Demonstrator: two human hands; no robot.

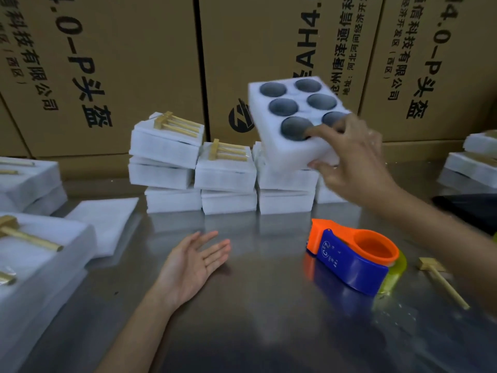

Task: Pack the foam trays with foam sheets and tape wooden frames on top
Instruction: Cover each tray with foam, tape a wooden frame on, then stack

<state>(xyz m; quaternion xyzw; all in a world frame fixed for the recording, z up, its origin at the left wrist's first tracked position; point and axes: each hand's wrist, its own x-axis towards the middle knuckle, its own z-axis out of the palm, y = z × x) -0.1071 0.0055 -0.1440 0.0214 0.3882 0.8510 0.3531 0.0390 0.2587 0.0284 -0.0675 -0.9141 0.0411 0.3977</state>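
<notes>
The right hand (349,160) gripped a white foam tray (290,122), tilted in the air above the stacked trays (226,179) at the desk's (255,305) far edge, fingers hooked into one of its six round pockets, each holding a dark dome. The left hand (193,265) lay spread, palm up. One tape dispenser (355,259) sat nearby.

Behind my stacks: brown cardboard boxes (129,63) printed with black characters, across the top
Under my work: shiny metal table (255,319), lower frame

Packing workshop: printed shipping cartons (107,63) behind steel bench (242,332), tape dispenser (355,259).
</notes>
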